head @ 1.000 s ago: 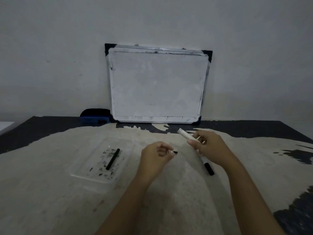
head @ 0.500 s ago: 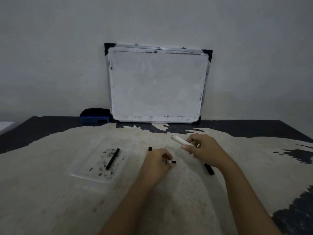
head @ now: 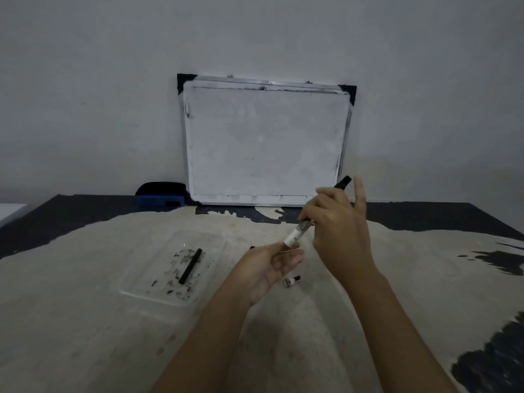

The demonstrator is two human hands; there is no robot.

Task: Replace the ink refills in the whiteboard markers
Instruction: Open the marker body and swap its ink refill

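Observation:
My right hand (head: pixel 338 231) grips a whiteboard marker barrel (head: pixel 299 232) and holds it tilted, black end (head: pixel 344 182) up and white open end down. The index finger sticks up. My left hand (head: pixel 269 268) lies palm up just under that open end, fingers loosely bent, thumb tip touching the barrel's rim. The marker's small tip piece (head: pixel 291 281) lies on the table below my left hand. A black ink refill (head: pixel 190 265) lies in a clear, ink-stained plastic tray (head: pixel 147 282) to the left. A small black part (head: pixel 251 247) peeks out behind my left hand.
A white-and-black patterned cloth (head: pixel 85 321) covers the table. A whiteboard (head: pixel 263 143) leans on the wall at the back, with a blue-black eraser (head: pixel 160 195) to its left.
My left hand has put the tip piece down on the table and turned palm up. My right hand has lifted the barrel and tipped its open end down toward the left hand.

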